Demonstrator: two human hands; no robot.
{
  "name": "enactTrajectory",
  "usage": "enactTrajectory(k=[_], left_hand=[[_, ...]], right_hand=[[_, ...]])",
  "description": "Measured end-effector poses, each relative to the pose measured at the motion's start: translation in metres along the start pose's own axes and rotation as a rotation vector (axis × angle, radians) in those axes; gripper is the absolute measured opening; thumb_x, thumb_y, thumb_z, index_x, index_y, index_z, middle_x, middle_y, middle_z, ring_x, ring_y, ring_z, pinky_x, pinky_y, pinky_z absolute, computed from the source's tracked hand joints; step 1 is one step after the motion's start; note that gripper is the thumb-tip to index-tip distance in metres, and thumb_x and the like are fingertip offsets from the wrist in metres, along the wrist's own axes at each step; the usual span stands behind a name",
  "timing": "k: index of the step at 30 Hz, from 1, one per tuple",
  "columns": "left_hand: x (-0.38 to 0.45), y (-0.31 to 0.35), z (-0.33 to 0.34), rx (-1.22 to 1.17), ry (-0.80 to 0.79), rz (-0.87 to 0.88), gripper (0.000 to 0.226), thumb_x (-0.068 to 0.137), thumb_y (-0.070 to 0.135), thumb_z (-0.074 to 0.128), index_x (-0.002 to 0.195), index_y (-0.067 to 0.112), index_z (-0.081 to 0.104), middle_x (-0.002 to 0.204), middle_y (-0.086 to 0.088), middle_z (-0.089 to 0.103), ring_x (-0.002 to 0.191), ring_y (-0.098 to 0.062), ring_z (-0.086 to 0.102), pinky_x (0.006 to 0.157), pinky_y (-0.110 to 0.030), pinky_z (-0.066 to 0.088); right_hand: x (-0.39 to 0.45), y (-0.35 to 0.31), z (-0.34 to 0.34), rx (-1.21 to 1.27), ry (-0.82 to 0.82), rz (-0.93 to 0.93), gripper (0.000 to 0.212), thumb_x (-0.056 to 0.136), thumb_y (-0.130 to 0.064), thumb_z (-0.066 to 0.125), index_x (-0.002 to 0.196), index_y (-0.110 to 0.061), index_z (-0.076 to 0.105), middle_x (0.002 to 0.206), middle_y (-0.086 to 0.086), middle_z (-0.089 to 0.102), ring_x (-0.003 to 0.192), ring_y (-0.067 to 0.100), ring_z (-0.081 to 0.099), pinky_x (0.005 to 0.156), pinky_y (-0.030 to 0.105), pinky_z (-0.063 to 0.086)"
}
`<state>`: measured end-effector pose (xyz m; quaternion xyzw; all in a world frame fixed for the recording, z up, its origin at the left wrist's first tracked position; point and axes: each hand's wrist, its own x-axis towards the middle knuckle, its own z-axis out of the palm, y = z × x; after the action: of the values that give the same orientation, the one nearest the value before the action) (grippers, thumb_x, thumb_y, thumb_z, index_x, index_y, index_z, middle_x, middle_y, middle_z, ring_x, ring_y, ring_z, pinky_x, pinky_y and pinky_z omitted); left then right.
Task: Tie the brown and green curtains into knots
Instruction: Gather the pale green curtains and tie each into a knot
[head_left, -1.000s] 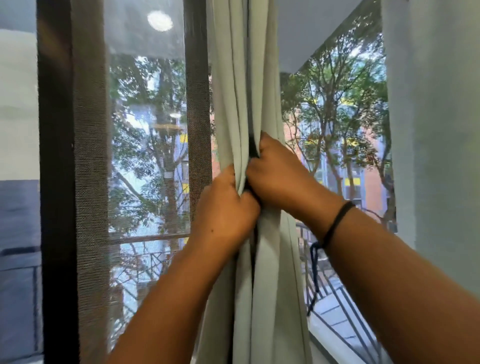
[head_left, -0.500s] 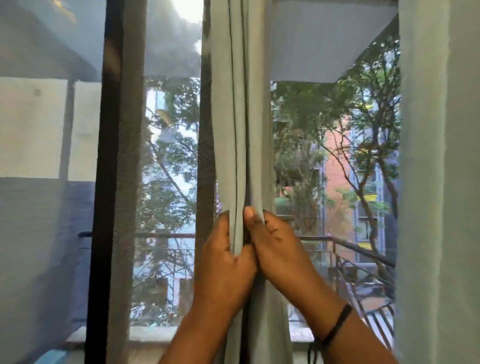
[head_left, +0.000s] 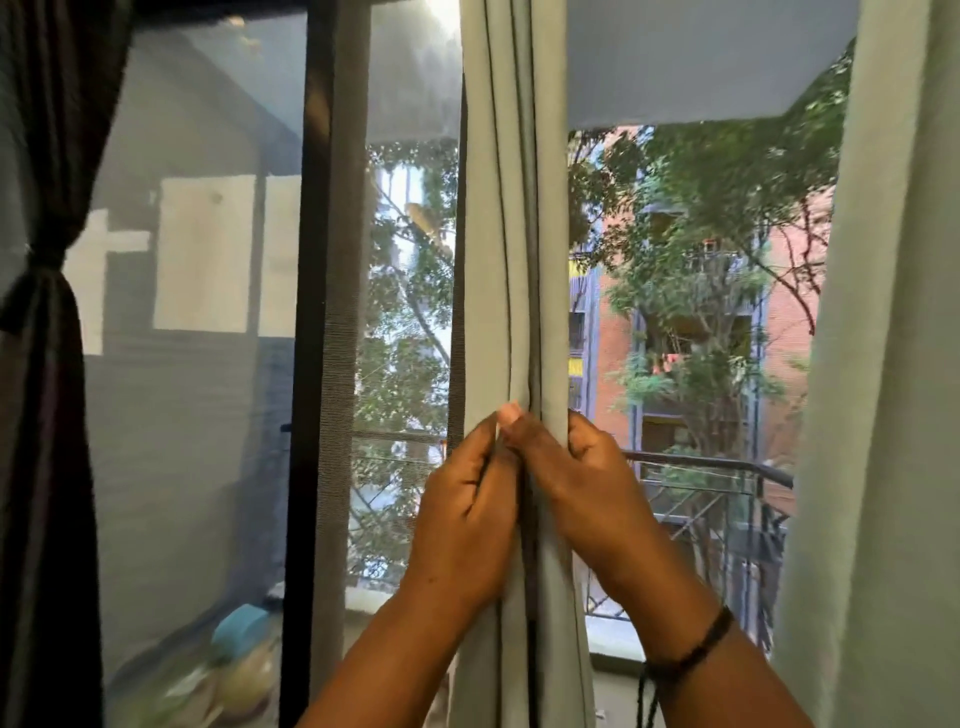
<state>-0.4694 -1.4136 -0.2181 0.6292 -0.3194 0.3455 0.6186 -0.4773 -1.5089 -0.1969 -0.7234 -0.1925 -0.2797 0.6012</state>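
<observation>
A person's left hand (head_left: 470, 512) and right hand (head_left: 582, 486) clasp a gathered green curtain (head_left: 511, 234) at a window, the two hands pressed side by side around the bunched folds at mid-height. The fingers (head_left: 584, 434) of the right hand curl round the far edge of the cloth, while the left thumb and fingers pinch the near folds tight; both are closed on the fabric. The curtain hangs straight from above the picture's top edge, its lower length running down between the forearms and out of sight. A second pale green panel (head_left: 893, 364) hangs well apart at the right, and the brown curtain (head_left: 44, 364) at the far left already appears cinched at its middle. The cloth looks soft, light and pliant, likely to slip loose unless gripped as one bundle; a hold lower down, where slack hangs free, would probably serve best for looping a knot.
</observation>
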Motion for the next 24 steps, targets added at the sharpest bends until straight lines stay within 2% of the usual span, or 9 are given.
enactTrajectory(k=[3,6,8,10,12,15,17,20,24], left_hand=[[0.001,-0.005,-0.002,-0.132,0.125,-0.064,0.030,0.096,0.019,0.049,0.084,0.036,0.070,0.080,0.011,0.072,0.077,-0.003,0.067,0.067,-0.017,0.050],[0.000,-0.016,-0.004,-0.140,0.113,-0.137,0.025,0.097,0.014,0.047,0.088,0.025,0.068,0.080,0.001,0.071,0.077,-0.010,0.066,0.069,-0.027,0.054],[0.000,-0.025,-0.007,0.004,0.093,-0.125,0.016,0.097,0.016,0.046,0.095,0.014,0.061,0.075,-0.010,0.065,0.070,-0.012,0.061,0.068,-0.034,0.049],[0.006,-0.035,-0.017,0.288,0.119,-0.075,0.014,0.097,0.013,0.043,0.100,0.006,0.055,0.064,-0.006,0.055,0.063,-0.015,0.054,0.059,-0.031,0.038],[0.017,-0.045,-0.039,0.499,0.197,-0.039,0.022,0.096,0.011,0.040,0.113,0.006,0.053,0.077,-0.012,0.060,0.073,-0.029,0.058,0.064,-0.031,0.042],[0.028,-0.060,-0.076,0.598,0.265,-0.080,0.038,0.097,0.012,0.036,0.133,0.009,0.045,0.099,-0.017,0.063,0.085,-0.035,0.060,0.076,-0.041,0.051],[0.028,-0.066,-0.079,0.635,0.238,-0.053,0.038,0.096,0.013,0.035,0.133,0.007,0.044,0.099,-0.018,0.064,0.083,-0.035,0.060,0.071,-0.039,0.049],[0.017,-0.068,-0.063,0.492,0.070,-0.075,0.046,0.092,0.031,0.033,0.134,0.018,0.046,0.098,-0.017,0.066,0.087,-0.035,0.062,0.069,-0.038,0.047],[0.023,-0.074,-0.082,-0.050,0.123,-0.222,0.026,0.081,0.049,0.050,0.093,0.031,0.065,0.079,0.002,0.070,0.079,-0.019,0.066,0.070,-0.032,0.050]], right_hand=[[0.003,0.003,-0.007,-0.128,0.078,-0.066,0.013,0.089,-0.035,0.059,0.084,-0.025,0.065,0.082,-0.003,0.072,0.078,0.014,0.068,0.076,0.033,0.056],[0.003,0.009,-0.010,-0.185,0.075,-0.040,0.010,0.091,-0.021,0.057,0.090,-0.027,0.065,0.090,-0.006,0.071,0.084,0.013,0.067,0.078,0.030,0.055],[0.003,0.014,-0.001,-0.415,0.022,-0.055,0.014,0.089,-0.018,0.055,0.100,-0.021,0.064,0.095,-0.001,0.070,0.087,0.018,0.065,0.080,0.033,0.053],[0.008,0.022,0.006,-0.673,0.055,-0.057,0.020,0.088,-0.013,0.048,0.104,-0.011,0.060,0.100,0.010,0.067,0.092,0.030,0.062,0.079,0.036,0.051],[0.016,0.026,0.003,-0.754,0.187,-0.003,0.022,0.088,-0.010,0.045,0.107,-0.008,0.056,0.107,0.016,0.064,0.098,0.037,0.059,0.079,0.035,0.048],[0.020,0.031,-0.003,-0.777,0.339,0.082,0.021,0.089,-0.007,0.043,0.108,-0.010,0.050,0.110,0.019,0.061,0.098,0.037,0.058,0.072,0.029,0.039],[0.019,0.033,0.018,-0.859,0.231,0.056,0.029,0.090,-0.009,0.041,0.119,-0.013,0.047,0.112,0.017,0.062,0.099,0.035,0.059,0.074,0.030,0.041],[0.019,0.026,0.061,-0.813,-0.142,-0.057,0.034,0.091,-0.017,0.044,0.124,-0.025,0.049,0.120,0.010,0.062,0.108,0.030,0.058,0.086,0.032,0.049],[0.028,0.011,0.066,-0.660,-0.336,-0.006,0.020,0.092,-0.014,0.048,0.105,-0.024,0.058,0.103,-0.004,0.065,0.097,0.015,0.060,0.084,0.029,0.051]])
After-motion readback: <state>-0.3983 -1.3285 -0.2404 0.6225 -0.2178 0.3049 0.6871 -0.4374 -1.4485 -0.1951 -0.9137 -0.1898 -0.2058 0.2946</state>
